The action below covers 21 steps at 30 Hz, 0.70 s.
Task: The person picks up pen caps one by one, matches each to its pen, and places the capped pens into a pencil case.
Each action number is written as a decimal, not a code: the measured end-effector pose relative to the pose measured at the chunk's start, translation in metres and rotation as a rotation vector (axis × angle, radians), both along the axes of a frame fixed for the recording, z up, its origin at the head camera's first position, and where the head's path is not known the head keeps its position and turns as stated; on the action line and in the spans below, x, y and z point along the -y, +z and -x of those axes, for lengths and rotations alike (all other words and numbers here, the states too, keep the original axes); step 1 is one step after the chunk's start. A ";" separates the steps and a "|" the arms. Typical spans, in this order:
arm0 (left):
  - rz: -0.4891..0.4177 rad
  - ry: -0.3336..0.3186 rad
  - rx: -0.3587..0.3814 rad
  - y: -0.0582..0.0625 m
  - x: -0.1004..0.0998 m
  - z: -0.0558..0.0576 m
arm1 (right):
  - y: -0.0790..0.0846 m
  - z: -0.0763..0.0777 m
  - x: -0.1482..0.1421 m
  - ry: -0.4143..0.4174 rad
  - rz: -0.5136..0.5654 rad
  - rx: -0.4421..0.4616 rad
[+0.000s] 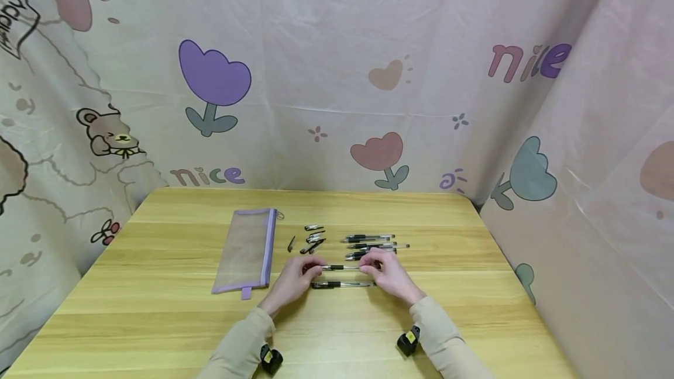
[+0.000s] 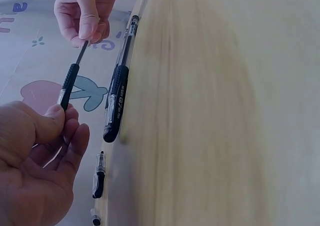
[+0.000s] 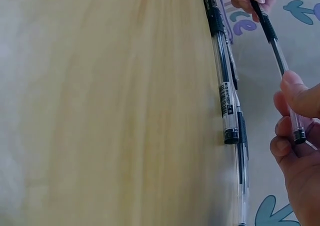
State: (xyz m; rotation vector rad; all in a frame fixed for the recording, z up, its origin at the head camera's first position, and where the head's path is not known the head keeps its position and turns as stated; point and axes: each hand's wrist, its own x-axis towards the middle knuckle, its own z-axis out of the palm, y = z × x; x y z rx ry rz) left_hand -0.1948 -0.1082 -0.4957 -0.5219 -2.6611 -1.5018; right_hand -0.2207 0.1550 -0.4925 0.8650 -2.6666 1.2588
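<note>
A clear-barrelled gel pen [image 1: 337, 267] with a black grip is held level between the two hands, raised above the table. My left hand [image 1: 293, 279] pinches its front end between thumb and fingers, partly hiding that end. The right hand [image 1: 388, 274] pinches the clear rear barrel, whose black end plug shows beside the palm in the right wrist view. Just on the near side lies a capped gel pen [image 1: 334, 285], parallel to the held one. Beyond the hands are several uncapped gel pens [image 1: 368, 238], with several loose pen caps [image 1: 314, 238] to their left.
A mesh zip pouch [image 1: 243, 250] with purple edging lies flat to the left of the caps. The wood-grain table [image 1: 158, 297] meets a printed curtain [image 1: 316, 86] at its back and sides.
</note>
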 end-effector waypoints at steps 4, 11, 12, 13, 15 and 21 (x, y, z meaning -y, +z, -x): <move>0.008 -0.003 -0.032 -0.001 0.001 0.001 | -0.001 0.000 0.001 -0.004 0.005 0.002; 0.034 -0.044 -0.038 0.000 0.004 0.002 | -0.003 0.001 0.003 -0.005 -0.005 0.003; 0.033 -0.045 -0.032 0.000 0.005 0.002 | -0.003 0.001 0.004 -0.003 -0.003 0.009; 0.034 -0.043 -0.026 0.001 0.006 0.002 | -0.003 0.001 0.004 -0.001 -0.003 0.014; 0.033 -0.033 -0.005 0.003 0.008 0.002 | -0.003 0.001 0.004 0.005 0.001 0.031; 0.027 -0.020 0.035 0.003 0.012 0.004 | -0.004 0.001 -0.002 0.020 0.013 0.085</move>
